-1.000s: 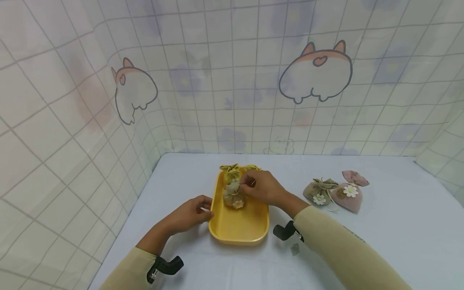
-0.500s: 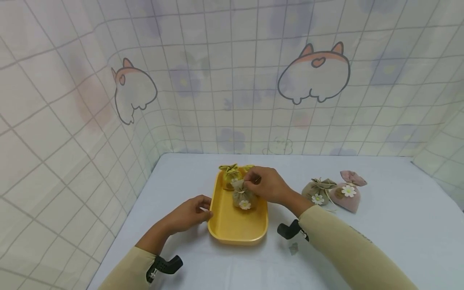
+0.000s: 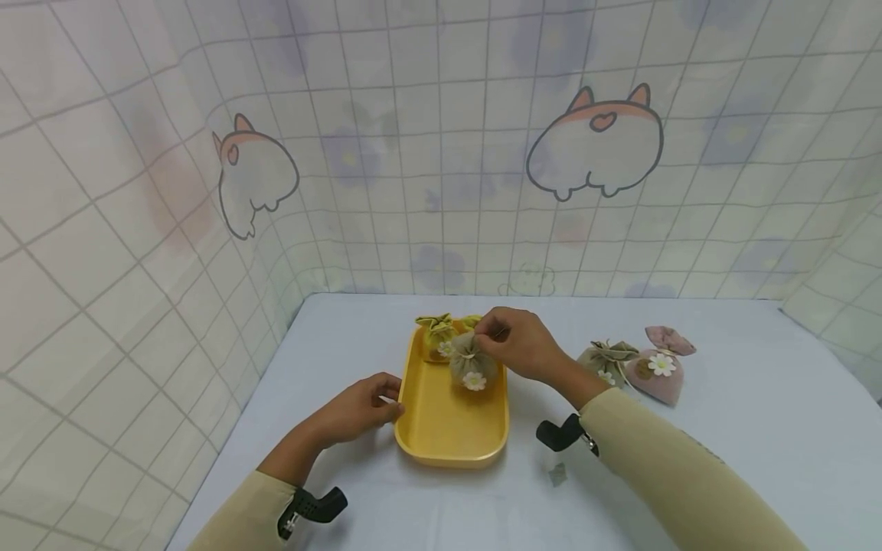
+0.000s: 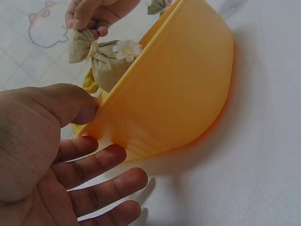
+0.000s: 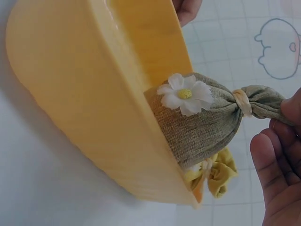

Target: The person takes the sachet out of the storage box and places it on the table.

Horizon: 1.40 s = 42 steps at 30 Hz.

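The right forearm reaches in from the right, and the right hand (image 3: 520, 340) pinches the top of a green bag (image 3: 465, 364) between thumb and fingers. The left arm comes in from the left, its hand (image 3: 365, 404) palm inward at the tray's (image 3: 448, 438) left side, thumb at the rim, other fingers relaxed along the outer wall. The held bag is upright, neck up, inside the tray's far right part, below the right hand and beyond the left; whether its base touches the tray floor cannot be told. A yellow bag (image 3: 438, 334) sits just behind it.
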Motion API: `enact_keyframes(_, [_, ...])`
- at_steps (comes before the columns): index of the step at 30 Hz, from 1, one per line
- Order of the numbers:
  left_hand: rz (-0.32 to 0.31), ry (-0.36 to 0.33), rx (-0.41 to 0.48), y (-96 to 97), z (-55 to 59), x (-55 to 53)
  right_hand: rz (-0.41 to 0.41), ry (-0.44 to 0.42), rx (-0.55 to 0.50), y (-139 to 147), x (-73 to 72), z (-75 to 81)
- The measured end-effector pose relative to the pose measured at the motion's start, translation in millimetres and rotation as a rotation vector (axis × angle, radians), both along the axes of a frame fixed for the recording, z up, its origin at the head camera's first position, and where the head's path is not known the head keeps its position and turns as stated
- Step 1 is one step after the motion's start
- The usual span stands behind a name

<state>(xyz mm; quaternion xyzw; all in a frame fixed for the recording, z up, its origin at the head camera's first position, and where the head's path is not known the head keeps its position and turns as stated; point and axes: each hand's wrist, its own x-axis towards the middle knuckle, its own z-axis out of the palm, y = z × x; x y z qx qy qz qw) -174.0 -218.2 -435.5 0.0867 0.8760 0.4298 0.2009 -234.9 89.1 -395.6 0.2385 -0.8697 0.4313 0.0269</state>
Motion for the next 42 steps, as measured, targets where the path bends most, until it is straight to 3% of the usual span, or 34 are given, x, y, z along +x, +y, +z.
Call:
enact_keyframes(30, [-0.003, 0.001, -0.010, -1.6, 0.6, -0.5, -0.126, 0.024, -0.014, 44, 3.9, 27.1])
enact_keyframes(42, [-0.002, 0.001, -0.025, -2.6, -1.7, -1.8, -0.150, 0.027, 0.018, 68, 13.7, 34.2])
